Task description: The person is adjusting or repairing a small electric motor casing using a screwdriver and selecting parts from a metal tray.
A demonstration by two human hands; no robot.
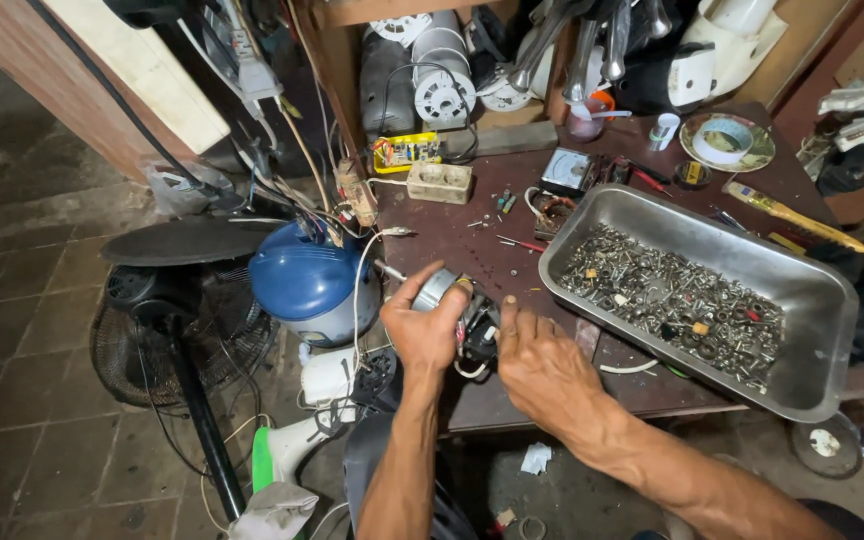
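Head view: both hands clasped around round metal motor, beside screw-filled steel tray.

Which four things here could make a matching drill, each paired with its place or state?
Things:
1. motor
2. steel tray
3. blue housing
4. socket block

Places or states:
A. off the bench's left edge, wires on top
B. held in the left hand at the bench's front edge, right hand fingers at its side
C. at the back of the bench, beside a yellow circuit board
D. on the bench's right side, holding loose screws and nuts

Pairs: 1-B, 2-D, 3-A, 4-C
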